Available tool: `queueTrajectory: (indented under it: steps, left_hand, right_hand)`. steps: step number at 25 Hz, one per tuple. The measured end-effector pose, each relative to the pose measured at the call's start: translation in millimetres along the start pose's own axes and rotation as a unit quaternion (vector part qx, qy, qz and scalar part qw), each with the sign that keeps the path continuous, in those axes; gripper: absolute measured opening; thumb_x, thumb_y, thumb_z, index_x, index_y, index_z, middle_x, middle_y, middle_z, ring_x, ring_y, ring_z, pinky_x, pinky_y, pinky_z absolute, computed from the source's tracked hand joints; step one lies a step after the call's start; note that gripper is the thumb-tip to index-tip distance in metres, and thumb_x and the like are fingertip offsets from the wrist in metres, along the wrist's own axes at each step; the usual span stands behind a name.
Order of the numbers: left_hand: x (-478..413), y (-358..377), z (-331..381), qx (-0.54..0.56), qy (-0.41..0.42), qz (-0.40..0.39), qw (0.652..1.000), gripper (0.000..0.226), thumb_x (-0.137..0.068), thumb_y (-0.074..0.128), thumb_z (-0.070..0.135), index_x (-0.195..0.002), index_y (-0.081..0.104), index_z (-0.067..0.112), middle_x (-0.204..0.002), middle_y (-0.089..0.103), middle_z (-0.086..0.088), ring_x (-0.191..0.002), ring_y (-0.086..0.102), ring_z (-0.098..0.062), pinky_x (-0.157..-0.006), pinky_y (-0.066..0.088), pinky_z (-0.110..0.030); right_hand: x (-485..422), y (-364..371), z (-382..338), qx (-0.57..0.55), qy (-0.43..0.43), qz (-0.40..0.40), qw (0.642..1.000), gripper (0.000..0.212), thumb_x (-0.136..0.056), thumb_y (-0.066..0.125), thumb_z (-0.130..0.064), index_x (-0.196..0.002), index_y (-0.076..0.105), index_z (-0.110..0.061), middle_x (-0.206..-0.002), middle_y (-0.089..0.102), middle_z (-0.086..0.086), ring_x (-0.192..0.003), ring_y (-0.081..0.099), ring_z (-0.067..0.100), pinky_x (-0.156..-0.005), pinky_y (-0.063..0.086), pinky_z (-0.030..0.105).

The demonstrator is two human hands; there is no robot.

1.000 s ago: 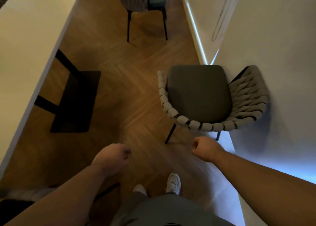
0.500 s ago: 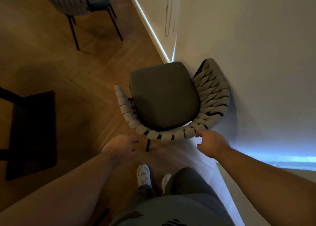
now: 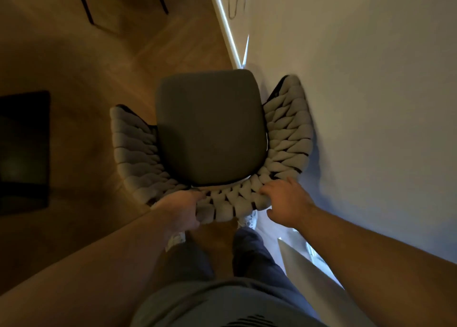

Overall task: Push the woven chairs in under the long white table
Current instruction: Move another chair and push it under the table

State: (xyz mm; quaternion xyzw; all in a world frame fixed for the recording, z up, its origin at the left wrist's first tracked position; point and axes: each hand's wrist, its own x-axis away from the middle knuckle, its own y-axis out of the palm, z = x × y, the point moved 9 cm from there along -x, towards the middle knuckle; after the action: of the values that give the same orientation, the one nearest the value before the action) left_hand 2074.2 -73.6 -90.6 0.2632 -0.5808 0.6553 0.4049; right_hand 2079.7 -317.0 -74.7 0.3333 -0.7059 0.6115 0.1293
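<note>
Seen from above, a person stands right behind the woven chair (image 3: 210,129), which sits against a white wall (image 3: 371,104) on the wooden floor (image 3: 74,67). Half a second ago both hands were just short of it and held nothing; now the left grip (image 3: 180,208) and right grip (image 3: 284,200) each curl over the braided backrest (image 3: 230,203). The long white table is out of view, so the chair probably needs swinging away from the wall before any push

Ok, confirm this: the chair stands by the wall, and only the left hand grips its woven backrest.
Wrong on one count: both grip it. The head view shows the left hand and the right hand holding the woven backrest of the chair by the wall.
</note>
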Motion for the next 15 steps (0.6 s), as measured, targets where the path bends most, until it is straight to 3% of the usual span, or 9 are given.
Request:
queueTrajectory:
  steps: [3,6,10,12,15]
  left_hand:
    - [-16.3,17.8,13.5,0.025,-0.018,-0.043,0.999,0.078,-0.088,0.074,0.033,-0.158,0.04,0.037,-0.151,0.054,0.003,-0.133,0.055,-0.024,-0.105,0.051,-0.039]
    - [-26.1,29.2,8.8,0.003,-0.023,-0.072,0.997,0.077,-0.091,0.07,0.029,-0.16,0.038,0.037,-0.151,0.055,0.002,-0.132,0.056,-0.026,-0.102,0.052,-0.04]
    - [-29.1,34.6,-9.3,-0.063,-0.032,-0.062,0.996,0.067,-0.103,0.057,0.02,-0.162,0.033,0.041,-0.157,0.05,0.001,-0.136,0.054,-0.027,-0.106,0.05,-0.042]
    - [-28.9,34.3,-8.4,-0.066,-0.026,-0.051,0.996,0.06,-0.105,0.054,0.021,-0.159,0.038,0.04,-0.152,0.055,0.001,-0.131,0.058,-0.027,-0.102,0.052,-0.042]
    - [-26.2,30.4,-13.0,-0.063,-0.03,-0.029,0.997,0.044,-0.104,0.056,0.027,-0.146,0.053,0.038,-0.133,0.066,0.003,-0.115,0.064,-0.024,-0.093,0.055,-0.041]
  right_hand:
    - [-17.8,1.3,8.4,0.085,-0.044,-0.038,0.995,0.042,-0.092,0.067,-0.035,-0.133,0.063,-0.029,-0.132,0.067,-0.004,-0.118,0.06,0.019,-0.123,0.024,0.044]
    - [-35.5,14.0,8.0,0.151,-0.072,-0.08,0.983,0.041,-0.094,0.064,-0.035,-0.134,0.06,-0.029,-0.132,0.066,-0.002,-0.119,0.06,0.022,-0.122,0.026,0.046]
    - [-56.4,31.1,7.0,0.222,-0.097,-0.156,0.958,0.063,-0.097,0.065,-0.031,-0.155,0.043,-0.028,-0.158,0.047,0.004,-0.139,0.048,0.03,-0.122,0.032,0.047]
    - [-57.7,38.6,6.5,0.238,-0.107,-0.194,0.946,0.07,-0.097,0.066,-0.029,-0.161,0.036,-0.028,-0.163,0.042,0.003,-0.141,0.048,0.031,-0.121,0.036,0.046]
    - [-60.6,41.0,3.1,0.231,-0.116,-0.201,0.945,0.074,-0.095,0.067,-0.024,-0.161,0.035,-0.03,-0.157,0.05,0.003,-0.133,0.056,0.03,-0.114,0.046,0.047]
